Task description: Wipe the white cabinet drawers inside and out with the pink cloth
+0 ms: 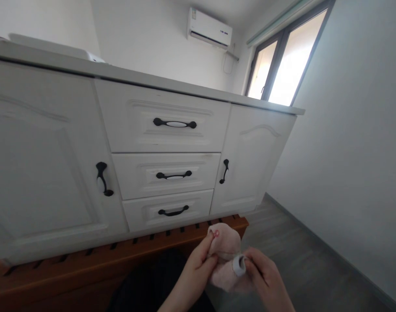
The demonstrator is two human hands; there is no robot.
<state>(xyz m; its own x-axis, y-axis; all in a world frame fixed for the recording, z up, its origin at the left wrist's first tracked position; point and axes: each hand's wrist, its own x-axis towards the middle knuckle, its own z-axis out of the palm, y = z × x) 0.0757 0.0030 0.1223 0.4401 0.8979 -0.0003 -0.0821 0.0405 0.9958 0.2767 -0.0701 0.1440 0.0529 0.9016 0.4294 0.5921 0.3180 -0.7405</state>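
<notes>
A pale pink, fuzzy sock-like cloth piece (224, 239) is held between my two hands at the bottom of the view. It has a small pink ornament near its upper left edge, and a whitish cuff with a dark opening shows on its right side. My left hand (198, 271) pinches its left edge between thumb and fingers. On the other side, my right hand (264, 275) grips the cloth by the whitish cuff. Folds and fingers hide part of the piece, so I cannot tell whether it is one item or two.
A white cabinet (168, 141) with dark handles stands ahead, its doors and drawers closed. Below it runs a slatted brown wooden bench (198, 234). Grey floor (292, 242) and a white wall (347, 143) lie to the right. An air conditioner (211, 28) hangs near a window (285, 56).
</notes>
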